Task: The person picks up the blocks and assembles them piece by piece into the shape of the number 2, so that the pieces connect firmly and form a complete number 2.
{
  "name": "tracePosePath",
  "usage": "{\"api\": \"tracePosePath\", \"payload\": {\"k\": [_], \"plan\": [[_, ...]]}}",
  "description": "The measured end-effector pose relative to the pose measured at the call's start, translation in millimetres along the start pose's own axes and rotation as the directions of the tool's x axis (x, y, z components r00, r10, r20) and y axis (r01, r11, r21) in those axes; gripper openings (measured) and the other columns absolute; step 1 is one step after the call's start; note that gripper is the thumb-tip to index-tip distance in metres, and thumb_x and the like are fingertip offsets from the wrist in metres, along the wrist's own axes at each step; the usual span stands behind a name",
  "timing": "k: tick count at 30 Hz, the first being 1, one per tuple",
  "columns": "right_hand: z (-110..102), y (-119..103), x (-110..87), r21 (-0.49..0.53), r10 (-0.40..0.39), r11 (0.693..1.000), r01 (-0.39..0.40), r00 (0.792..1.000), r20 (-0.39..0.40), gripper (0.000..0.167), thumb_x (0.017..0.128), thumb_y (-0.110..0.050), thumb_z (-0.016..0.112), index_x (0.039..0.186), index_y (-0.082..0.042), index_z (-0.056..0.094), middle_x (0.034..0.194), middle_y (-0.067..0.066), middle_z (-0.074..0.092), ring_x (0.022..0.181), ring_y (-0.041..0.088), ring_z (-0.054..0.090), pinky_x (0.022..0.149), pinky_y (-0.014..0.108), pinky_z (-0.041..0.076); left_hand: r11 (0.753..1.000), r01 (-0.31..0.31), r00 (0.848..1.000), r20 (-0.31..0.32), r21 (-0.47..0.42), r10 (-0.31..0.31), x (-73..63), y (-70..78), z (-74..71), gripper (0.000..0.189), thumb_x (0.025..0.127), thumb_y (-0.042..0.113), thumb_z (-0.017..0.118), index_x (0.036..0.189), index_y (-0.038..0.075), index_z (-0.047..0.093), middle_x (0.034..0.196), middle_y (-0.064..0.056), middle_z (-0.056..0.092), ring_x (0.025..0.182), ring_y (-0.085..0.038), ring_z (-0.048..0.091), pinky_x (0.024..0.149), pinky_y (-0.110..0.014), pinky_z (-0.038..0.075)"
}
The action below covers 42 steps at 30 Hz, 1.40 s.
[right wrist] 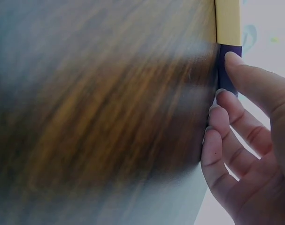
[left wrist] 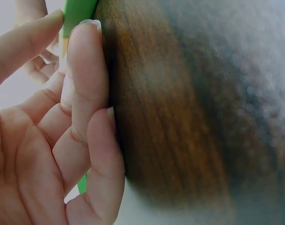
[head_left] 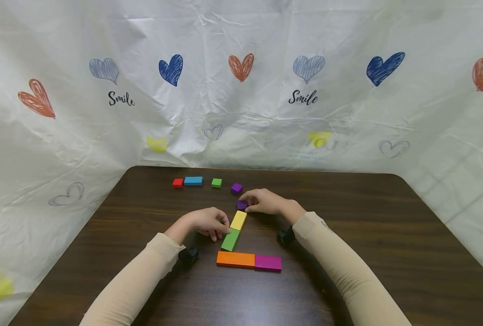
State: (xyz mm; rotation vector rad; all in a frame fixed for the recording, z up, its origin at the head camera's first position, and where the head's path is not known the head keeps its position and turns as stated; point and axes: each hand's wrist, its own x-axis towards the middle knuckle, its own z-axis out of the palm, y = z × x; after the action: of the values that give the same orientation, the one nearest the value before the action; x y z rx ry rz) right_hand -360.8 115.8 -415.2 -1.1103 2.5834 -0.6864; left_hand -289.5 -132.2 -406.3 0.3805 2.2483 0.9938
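Observation:
A row of blocks slants up the table: a green block (head_left: 230, 239), a yellow block (head_left: 239, 220) and a dark purple block (head_left: 241, 205) at its far end. My right hand (head_left: 266, 202) pinches the dark purple block between thumb and fingers; in the right wrist view this purple block (right wrist: 230, 70) meets the end of the yellow block (right wrist: 228, 22). From the left side, my left hand (head_left: 207, 222) rests its thumb tip on the green block, its other fingers loosely bent beside it. The left wrist view shows the thumb touching the green block (left wrist: 79, 16).
Nearer to me lie an orange block (head_left: 235, 259) and a magenta block (head_left: 268, 263), end to end. Along the back are a red block (head_left: 178, 183), a blue block (head_left: 193, 181), a small green block (head_left: 216, 183) and another purple block (head_left: 236, 188). A printed white curtain (head_left: 262, 122) hangs behind the table.

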Motion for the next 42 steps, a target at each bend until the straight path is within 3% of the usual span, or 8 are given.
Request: {"api": "tracePosePath", "payload": {"k": [42], "plan": [[-0.2, 2.2, -3.2, 0.024, -0.02, 1.0, 0.02, 1.0, 0.011, 0.037, 0.1, -0.015, 0.069, 0.136, -0.007, 0.064, 0.092, -0.003, 0.061, 0.074, 0.011, 0.052, 0.071, 0.029, 0.045, 1.0, 0.001, 1.0, 0.002, -0.008, -0.001, -0.3, -1.7, -0.6, 0.015, 0.098, 0.023, 0.071, 0.1, 0.009, 0.067, 0.077, -0.005, 0.066, 0.059, -0.014, 0.063, 0.054, -0.022, 0.042]]}}
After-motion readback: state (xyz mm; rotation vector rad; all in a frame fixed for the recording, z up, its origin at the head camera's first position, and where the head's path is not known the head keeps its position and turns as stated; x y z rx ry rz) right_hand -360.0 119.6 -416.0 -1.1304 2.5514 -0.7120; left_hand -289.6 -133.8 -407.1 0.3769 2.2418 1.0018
